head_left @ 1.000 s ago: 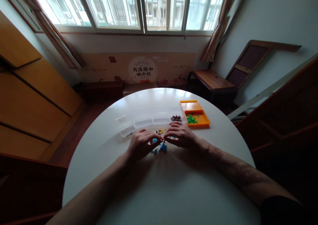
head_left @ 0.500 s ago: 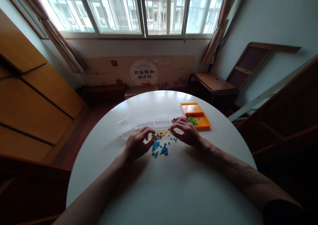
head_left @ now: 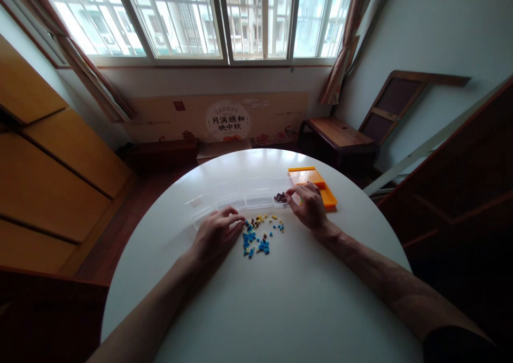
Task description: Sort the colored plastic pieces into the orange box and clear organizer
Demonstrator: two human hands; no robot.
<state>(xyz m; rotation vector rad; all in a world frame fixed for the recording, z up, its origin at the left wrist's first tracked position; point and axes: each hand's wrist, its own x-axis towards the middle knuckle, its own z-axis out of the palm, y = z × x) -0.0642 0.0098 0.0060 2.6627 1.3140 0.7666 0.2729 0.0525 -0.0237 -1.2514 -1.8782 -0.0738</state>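
right hand [head_left: 308, 205] over the box's [head_left: 258, 201] right end, left hand [head_left: 218, 228] beside the loose bits.
the right fingers were bent, tips narrowly apart next to the dark bits [head_left: 279, 197] in the end compartment; whether they held one, i could not tell. the hand partly hid the orange tray [head_left: 330, 198]. the left fingers lay close together, tips at the left edge of the scatter, their grip too small to tell. blue bits [head_left: 263, 247] and yellow bits [head_left: 274, 217] lay on the white table [head_left: 256, 309], between the hands and nearer the left.
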